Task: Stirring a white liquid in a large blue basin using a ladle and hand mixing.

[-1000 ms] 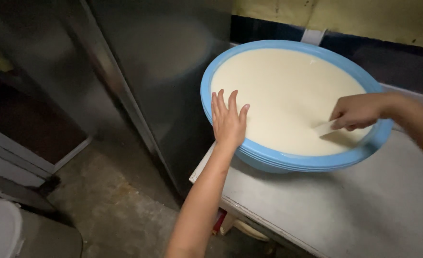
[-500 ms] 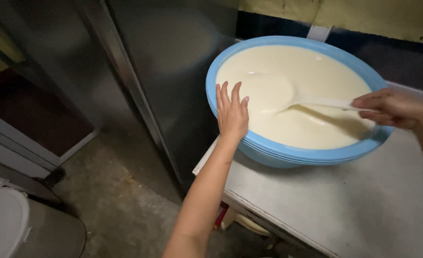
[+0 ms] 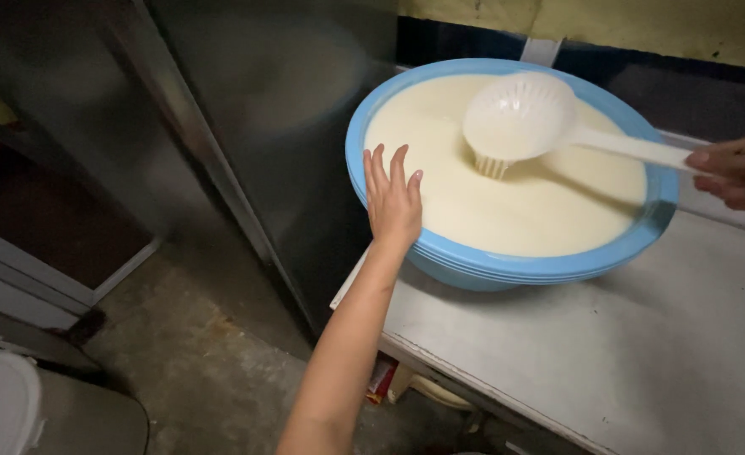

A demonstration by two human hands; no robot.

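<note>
So the big round blue plastic basin [image 3: 507, 261], full of pale cream liquid [image 3: 524, 202], sits on the grey metal surface [image 3: 642, 354] in the upper right of the frame. Left hand [image 3: 392, 200] is flat against its near-left rim, fingers spread, grip released. Right hand [image 3: 736, 173] at the right edge is clenched around the handle of a white plastic ladle [image 3: 520, 116], bowl lifted just above the liquid, dripping.

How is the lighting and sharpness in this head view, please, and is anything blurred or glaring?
Head view: dim overall, with the floor and metal panel in shadow; the batter in the basin is brightest, without harsh glare; the ladle is slightly soft; the left hand is sharp; the right hand is cut off by the frame edge.
</note>
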